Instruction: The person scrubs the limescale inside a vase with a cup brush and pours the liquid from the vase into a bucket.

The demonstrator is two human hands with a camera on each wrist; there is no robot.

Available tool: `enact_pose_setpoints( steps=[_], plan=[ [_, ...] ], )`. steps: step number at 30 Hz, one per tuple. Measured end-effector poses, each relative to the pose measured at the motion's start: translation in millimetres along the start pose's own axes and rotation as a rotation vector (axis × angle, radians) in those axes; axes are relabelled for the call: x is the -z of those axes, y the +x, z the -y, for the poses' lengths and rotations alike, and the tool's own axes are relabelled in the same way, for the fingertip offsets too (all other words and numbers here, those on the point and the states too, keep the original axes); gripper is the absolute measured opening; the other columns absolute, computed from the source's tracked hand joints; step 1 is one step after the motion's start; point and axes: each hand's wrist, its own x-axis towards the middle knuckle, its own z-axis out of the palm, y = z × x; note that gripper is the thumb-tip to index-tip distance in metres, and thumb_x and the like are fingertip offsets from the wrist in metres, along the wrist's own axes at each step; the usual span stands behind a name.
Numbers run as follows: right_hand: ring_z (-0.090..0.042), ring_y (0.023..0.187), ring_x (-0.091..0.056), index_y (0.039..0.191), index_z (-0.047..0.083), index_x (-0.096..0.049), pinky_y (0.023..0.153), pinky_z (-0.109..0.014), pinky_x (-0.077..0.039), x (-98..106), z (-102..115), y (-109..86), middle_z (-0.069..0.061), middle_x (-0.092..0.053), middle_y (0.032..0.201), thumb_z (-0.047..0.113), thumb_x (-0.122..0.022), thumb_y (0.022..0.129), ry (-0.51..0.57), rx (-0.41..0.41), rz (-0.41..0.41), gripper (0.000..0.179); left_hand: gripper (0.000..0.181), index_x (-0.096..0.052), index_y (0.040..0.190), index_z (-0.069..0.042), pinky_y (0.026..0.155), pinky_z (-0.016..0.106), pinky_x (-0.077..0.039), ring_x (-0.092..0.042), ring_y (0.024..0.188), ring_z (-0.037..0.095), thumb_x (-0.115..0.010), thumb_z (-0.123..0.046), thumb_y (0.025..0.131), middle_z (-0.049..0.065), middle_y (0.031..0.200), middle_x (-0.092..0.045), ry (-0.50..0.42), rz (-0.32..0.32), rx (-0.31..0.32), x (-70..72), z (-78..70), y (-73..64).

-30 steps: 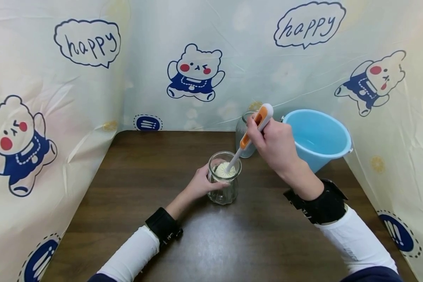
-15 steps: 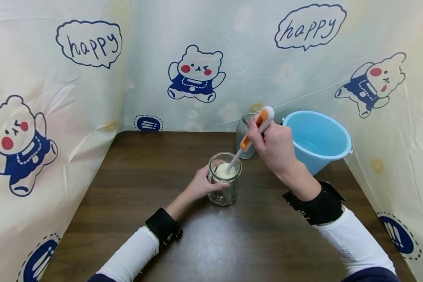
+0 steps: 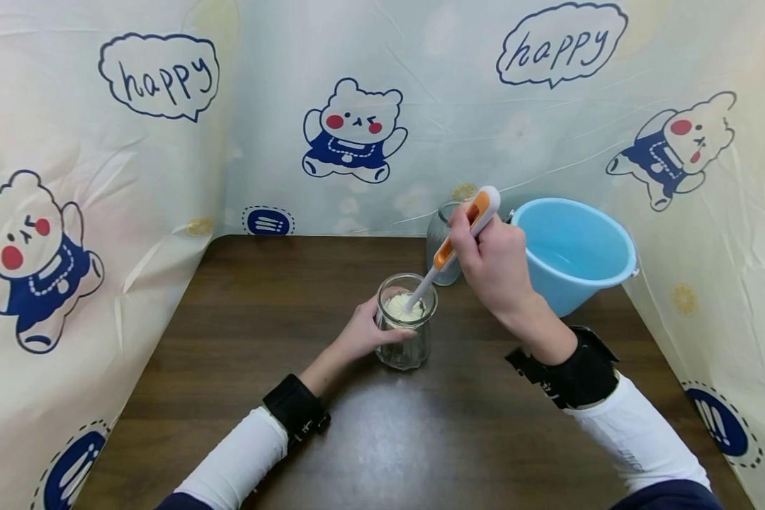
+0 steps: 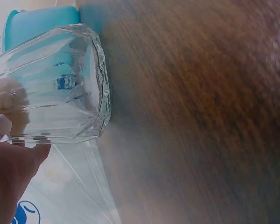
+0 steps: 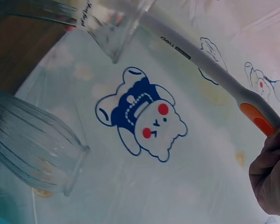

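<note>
Brush (image 3: 445,255) leans slightly farther right now, held in the right hand's (image 3: 499,266) grip, its head (image 3: 398,307) inside the jar (image 3: 413,348) the left hand (image 3: 363,332) clasps, so scrubbing looks to be under way.

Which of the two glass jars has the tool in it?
The front jar, gripped by the left hand: the orange-handled tool reaches through its mouth. The other jar stands farther back, near the blue bucket, with no tool in it.
</note>
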Motion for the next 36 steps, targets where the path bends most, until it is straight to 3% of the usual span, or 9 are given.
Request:
enact_pose_setpoints(
  steps=[8,15,24,28,32,36],
  plan=[
    [-0.013,0.041,-0.041,0.084,-0.004,-0.063,0.036,-0.027,-0.036,-2.4,-6.4,1.7,-0.009,-0.051,0.052,0.018,-0.047,0.099,0.045,-0.143,0.053,0.031,0.068,-0.055,0.134,-0.01,0.094,0.04,-0.045,-0.057,0.108,0.015,-0.084,-0.021,0.073,0.006,0.123,-0.065,-0.003,0.004,0.013,4.5,-7.3,0.1],
    [-0.011,0.04,-0.042,0.085,0.0,-0.061,0.039,-0.025,-0.044,-17.0,-6.0,-17.1,-0.004,-0.041,0.049,0.021,-0.044,0.102,0.058,-0.216,0.222,0.032,0.068,-0.055,0.133,-0.012,0.087,0.039,-0.05,-0.06,0.1,0.014,-0.084,-0.024,0.073,0.005,0.122,-0.066,0.006,0.005,0.025,3.2,-3.8,-1.2],
    [-0.016,0.042,-0.04,0.087,-0.001,-0.064,0.036,-0.027,-0.036,-3.6,-7.6,-0.9,-0.008,-0.048,0.052,0.025,-0.044,0.101,0.081,-0.267,0.109,0.036,0.066,-0.056,0.131,-0.011,0.091,0.037,-0.047,-0.058,0.104,0.013,-0.084,-0.021,0.072,0.004,0.121,-0.066,-0.011,0.001,-0.023,1.4,-2.7,-0.1],
    [-0.015,0.042,-0.041,0.085,0.001,-0.063,0.037,-0.027,-0.038,-11.4,-10.1,-10.2,-0.008,-0.048,0.052,0.027,-0.042,0.102,0.086,-0.285,0.171,0.038,0.067,-0.055,0.132,-0.011,0.089,0.037,-0.048,-0.059,0.102,0.013,-0.084,-0.024,0.073,0.006,0.122,-0.067,-0.008,0.012,-0.006,2.3,-3.1,-0.9],
    [-0.015,0.043,-0.043,0.088,0.004,-0.063,0.039,-0.028,-0.042,-21.9,-9.6,-23.0,-0.005,-0.049,0.054,0.029,-0.04,0.103,0.067,-0.301,0.26,0.038,0.068,-0.054,0.133,-0.009,0.089,0.039,-0.048,-0.061,0.103,0.023,-0.083,-0.024,0.074,0.012,0.122,-0.066,-0.021,0.019,-0.001,2.1,-2.0,-0.8],
    [-0.016,0.044,-0.045,0.089,0.002,-0.063,0.039,-0.029,-0.042,-18.5,-7.5,-17.9,-0.006,-0.047,0.052,0.029,-0.04,0.103,0.047,-0.312,0.261,0.038,0.069,-0.054,0.133,-0.008,0.088,0.039,-0.049,-0.061,0.102,0.022,-0.084,-0.022,0.073,0.012,0.122,-0.066,-0.021,0.011,-0.004,1.5,-1.2,-0.7]
  ],
)
